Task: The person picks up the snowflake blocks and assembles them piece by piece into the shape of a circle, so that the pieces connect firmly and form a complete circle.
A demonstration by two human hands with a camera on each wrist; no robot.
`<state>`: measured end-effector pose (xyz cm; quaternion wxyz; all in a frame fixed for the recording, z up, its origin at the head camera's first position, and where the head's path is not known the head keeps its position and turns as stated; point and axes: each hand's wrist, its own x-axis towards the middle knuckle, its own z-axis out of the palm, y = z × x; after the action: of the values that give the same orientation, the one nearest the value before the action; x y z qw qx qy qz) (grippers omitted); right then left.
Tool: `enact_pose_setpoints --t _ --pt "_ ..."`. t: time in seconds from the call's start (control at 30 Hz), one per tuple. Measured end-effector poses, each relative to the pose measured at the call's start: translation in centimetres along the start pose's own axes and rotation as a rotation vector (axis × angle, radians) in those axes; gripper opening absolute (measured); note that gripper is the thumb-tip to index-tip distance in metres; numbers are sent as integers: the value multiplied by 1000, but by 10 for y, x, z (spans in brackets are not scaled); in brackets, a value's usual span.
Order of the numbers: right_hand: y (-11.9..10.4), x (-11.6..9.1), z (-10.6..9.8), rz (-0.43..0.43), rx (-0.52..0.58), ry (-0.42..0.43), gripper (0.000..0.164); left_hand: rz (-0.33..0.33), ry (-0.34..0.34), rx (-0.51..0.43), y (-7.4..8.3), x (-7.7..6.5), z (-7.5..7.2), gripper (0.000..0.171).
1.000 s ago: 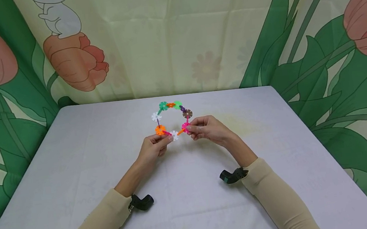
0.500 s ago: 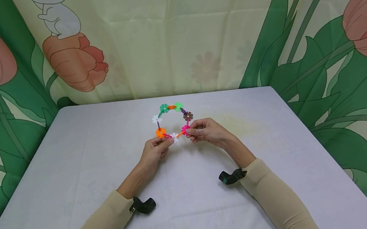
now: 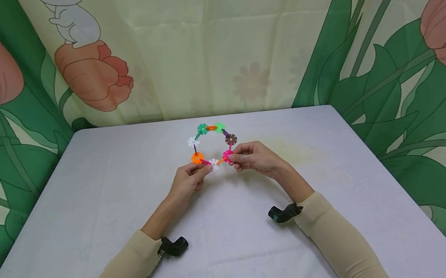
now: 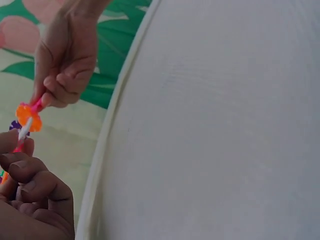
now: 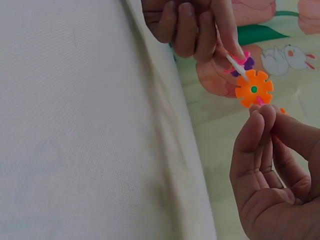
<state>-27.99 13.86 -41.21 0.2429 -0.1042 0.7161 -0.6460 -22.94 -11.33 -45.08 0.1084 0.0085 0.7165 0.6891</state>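
A ring of interlocking snowflake discs (image 3: 202, 129) in several colours stands raised between the two hands in the head view. My left hand (image 3: 186, 182) pinches its lower left part, by the magenta piece between the orange disc (image 3: 197, 158) and the white disc (image 3: 214, 164). On the lower right, my right hand (image 3: 260, 157) grips the pink disc (image 3: 227, 156) between thumb and fingers. A brown disc (image 3: 231, 139) sits above that grip. In the right wrist view an orange disc (image 5: 254, 89) shows edge to edge with a white one. Fingers hide parts of the held pieces.
A white cloth covers the table (image 3: 227, 248). Behind it hangs a curtain (image 3: 206, 67) printed with tulips, leaves and a rabbit. Black wrist cameras (image 3: 173, 246) are fixed at both beige sleeves (image 3: 118, 270).
Both hands keep their grip on the ring. It dipped slightly half a second ago and now sits a little higher and slightly further right in the head view.
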Motion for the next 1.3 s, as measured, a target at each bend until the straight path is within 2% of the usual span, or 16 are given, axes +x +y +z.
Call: enact_pose_setpoints --t 0.23,0.4,0.53,0.7,0.87,1.0,1.3 --pt "1 -2 -5 18 19 1 11 5 67 7 2 4 -10 39" --pt "3 -2 -8 50 -12 -25 12 21 52 79 1 3 -12 38" --pt "3 -2 -12 92 -43 -34 15 5 34 137 0 4 -11 36" --pt "1 -4 -20 132 -223 -24 18 -75 -17 228 1 6 -9 34" --pt "2 -4 -25 162 -413 -106 19 -142 -53 313 -1 7 -6 34" --pt "4 -5 -24 179 -472 -156 20 -132 -67 391 -3 6 -5 35" --pt "6 -6 -21 172 -606 -191 23 -57 -83 540 -6 4 -6 36"
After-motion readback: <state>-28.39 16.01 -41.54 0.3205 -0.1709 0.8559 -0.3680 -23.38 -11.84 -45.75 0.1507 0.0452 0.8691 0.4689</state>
